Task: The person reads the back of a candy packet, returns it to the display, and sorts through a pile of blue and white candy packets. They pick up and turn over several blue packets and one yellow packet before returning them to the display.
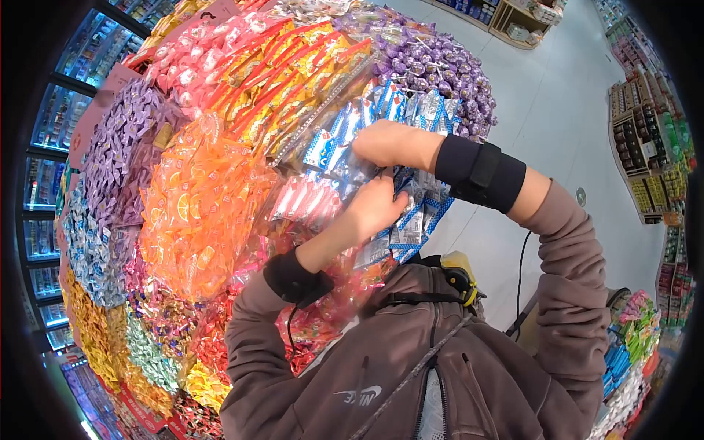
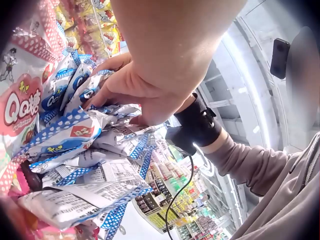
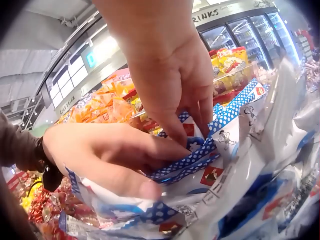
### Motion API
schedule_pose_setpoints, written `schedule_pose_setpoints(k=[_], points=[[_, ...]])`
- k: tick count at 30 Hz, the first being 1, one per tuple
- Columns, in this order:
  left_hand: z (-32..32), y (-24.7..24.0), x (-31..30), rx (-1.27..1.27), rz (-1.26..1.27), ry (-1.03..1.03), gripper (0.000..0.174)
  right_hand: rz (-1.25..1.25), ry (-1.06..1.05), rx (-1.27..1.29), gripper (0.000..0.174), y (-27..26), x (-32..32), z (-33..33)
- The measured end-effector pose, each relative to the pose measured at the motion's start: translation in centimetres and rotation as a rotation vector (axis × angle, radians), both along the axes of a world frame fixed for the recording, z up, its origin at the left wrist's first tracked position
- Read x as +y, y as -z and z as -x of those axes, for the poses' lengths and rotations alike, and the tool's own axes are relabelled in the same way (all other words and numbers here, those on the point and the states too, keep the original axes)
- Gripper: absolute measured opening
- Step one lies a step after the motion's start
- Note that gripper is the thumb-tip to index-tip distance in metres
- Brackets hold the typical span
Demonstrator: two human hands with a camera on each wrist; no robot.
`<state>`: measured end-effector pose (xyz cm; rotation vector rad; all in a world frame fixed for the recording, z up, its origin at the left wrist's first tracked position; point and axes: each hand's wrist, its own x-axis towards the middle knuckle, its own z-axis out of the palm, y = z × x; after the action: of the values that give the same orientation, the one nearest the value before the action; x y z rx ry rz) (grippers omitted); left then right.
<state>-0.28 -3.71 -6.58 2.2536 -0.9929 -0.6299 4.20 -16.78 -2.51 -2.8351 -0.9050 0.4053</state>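
Blue-and-white gummy candy bags (image 1: 326, 150) with dotted edges lie piled around both hands. My right hand (image 1: 385, 143) reaches down into the pile from above. In the right wrist view, the thumb and fingers of the right hand (image 3: 172, 82) come down on either side of a bag's dotted edge and pinch it; their tips are partly hidden. My left hand (image 1: 374, 209) lies low beside it, thumb spread apart from the fingers. Its thumb (image 3: 149, 190) lies over the front of a bag while the fingers reach in behind. Left of the hands lie pink-and-white gummy bags (image 1: 308, 202).
Orange wrapped candies (image 1: 194, 205) heap up on the left, with yellow-and-red bags (image 1: 293, 62) further back. Purple lollipops (image 1: 440, 66) stand behind the hands. A clear divider (image 1: 323, 110) borders the blue bags. Pale floor (image 1: 550, 110) and stocked shelves (image 1: 645, 139) lie to the right.
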Motion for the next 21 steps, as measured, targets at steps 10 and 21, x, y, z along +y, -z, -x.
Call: schedule_pose_setpoints(k=[10,21], points=[[-0.7,0.1,0.3,0.047,-0.044,-0.004,0.057,0.158,-0.106,-0.067,0.013,1.4,1.2,-0.4],[-3.0,-1.0,1.2,0.063,0.050,0.034,0.041,-0.088,0.126,0.133,0.024,-1.2,0.1,-0.7]])
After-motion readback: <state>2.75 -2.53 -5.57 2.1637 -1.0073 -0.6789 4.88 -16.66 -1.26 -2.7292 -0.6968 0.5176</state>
